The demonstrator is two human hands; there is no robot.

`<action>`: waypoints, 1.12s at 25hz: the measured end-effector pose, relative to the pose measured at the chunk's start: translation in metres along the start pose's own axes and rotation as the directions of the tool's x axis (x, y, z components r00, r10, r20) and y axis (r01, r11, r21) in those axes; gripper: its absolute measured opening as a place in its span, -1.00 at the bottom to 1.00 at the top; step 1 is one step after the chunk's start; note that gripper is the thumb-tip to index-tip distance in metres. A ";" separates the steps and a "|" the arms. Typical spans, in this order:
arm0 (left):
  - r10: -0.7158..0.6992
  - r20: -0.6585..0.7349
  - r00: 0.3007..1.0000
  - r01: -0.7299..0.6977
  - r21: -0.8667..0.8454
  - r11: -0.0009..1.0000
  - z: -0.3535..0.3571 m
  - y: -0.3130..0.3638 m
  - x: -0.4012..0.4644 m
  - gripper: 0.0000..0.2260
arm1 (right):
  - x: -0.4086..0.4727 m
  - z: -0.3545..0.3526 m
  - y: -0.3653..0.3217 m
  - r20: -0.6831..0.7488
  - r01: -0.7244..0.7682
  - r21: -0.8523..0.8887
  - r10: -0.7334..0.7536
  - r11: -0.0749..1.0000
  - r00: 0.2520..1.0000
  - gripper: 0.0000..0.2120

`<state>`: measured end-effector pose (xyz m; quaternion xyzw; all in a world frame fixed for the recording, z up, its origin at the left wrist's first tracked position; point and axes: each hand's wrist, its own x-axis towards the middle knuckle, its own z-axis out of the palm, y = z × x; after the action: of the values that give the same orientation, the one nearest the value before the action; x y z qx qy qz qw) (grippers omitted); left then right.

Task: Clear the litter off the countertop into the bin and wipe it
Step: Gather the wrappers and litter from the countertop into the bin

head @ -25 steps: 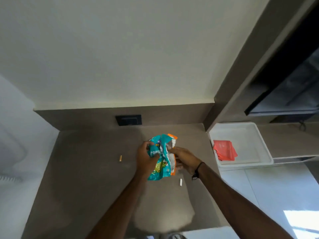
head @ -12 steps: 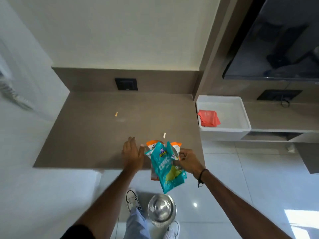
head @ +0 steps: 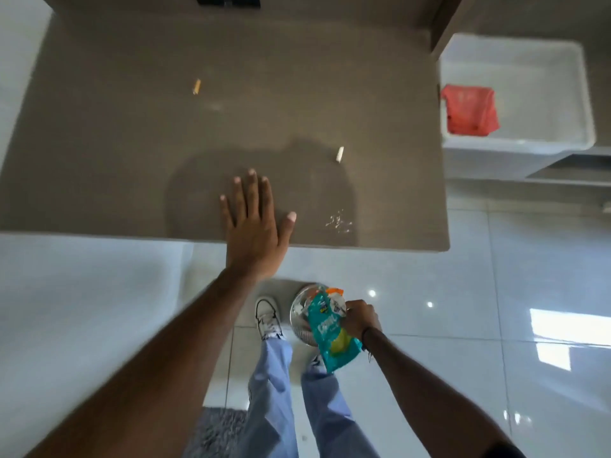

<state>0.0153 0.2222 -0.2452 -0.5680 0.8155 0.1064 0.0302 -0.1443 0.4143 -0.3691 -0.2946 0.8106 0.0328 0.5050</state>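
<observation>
Head camera looks straight down over the front edge of a brown countertop [head: 132, 143] onto a glossy white tiled floor [head: 496, 375]. The left hand [head: 256, 226] lies flat, palm down, at the counter's near edge, fingers spread and straight, holding nothing. The right hand [head: 360, 319] is lower, below counter level, closed around the top of a teal snack wrapper [head: 330, 338] bunched together with an orange-and-white wrapper [head: 335, 292]; the teal one hangs down from the grip. Both wrappers sit directly over the open mouth of a round, shiny metal bin [head: 299, 317] standing on the floor, just beside the person's white sneaker [head: 267, 317] and light blue trouser legs [head: 274, 391]. Whether the wrappers touch the bin's rim cannot be told.

Litter is on the countertop: a cigarette butt with a tan end [head: 196, 86] toward the back left, a white butt [head: 339, 154] to the right of the left hand, and a scatter of pale crumbs [head: 338, 222] near the front right edge. A dark outlet plate [head: 227, 1] sits at the counter's back wall. To the right, well apart from the counter's litter, a white tray [head: 562, 77] holds a folded red cloth [head: 469, 110]. A grey rug corner [head: 218, 428] shows at the bottom.
</observation>
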 end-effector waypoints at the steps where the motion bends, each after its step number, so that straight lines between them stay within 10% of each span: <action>1: 0.002 -0.028 1.000 -0.002 0.016 1.000 0.003 -0.001 0.001 -0.29 | 0.013 0.011 0.003 0.000 -0.032 -0.004 0.032 0.999 0.999 -0.66; 10: 0.019 -0.092 0.996 -0.011 0.087 0.996 0.011 -0.007 0.006 -0.28 | 0.050 0.043 0.005 0.053 -0.162 -0.016 0.163 0.987 0.985 -0.43; 17: 0.010 0.049 0.999 -0.009 -0.009 1.000 -0.010 -0.002 0.003 -0.25 | -0.058 -0.009 -0.018 -0.145 0.087 0.090 -0.073 0.992 0.987 -0.69; 25: 0.064 0.119 0.991 -0.047 -0.144 0.988 -0.055 -0.016 0.009 -0.35 | -0.129 -0.113 -0.126 -0.641 0.674 -0.077 -0.554 0.735 0.530 -0.90; 28: 0.108 0.075 0.991 -0.096 -0.143 0.985 -0.077 -0.030 0.033 -0.53 | -0.112 -0.159 -0.186 -0.716 0.653 -0.024 -0.469 0.757 0.517 -0.87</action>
<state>0.0373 0.1663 -0.1802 -0.5214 0.8321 0.1881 0.0186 -0.1412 0.2553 -0.1524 -0.4668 0.7927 -0.3459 0.1848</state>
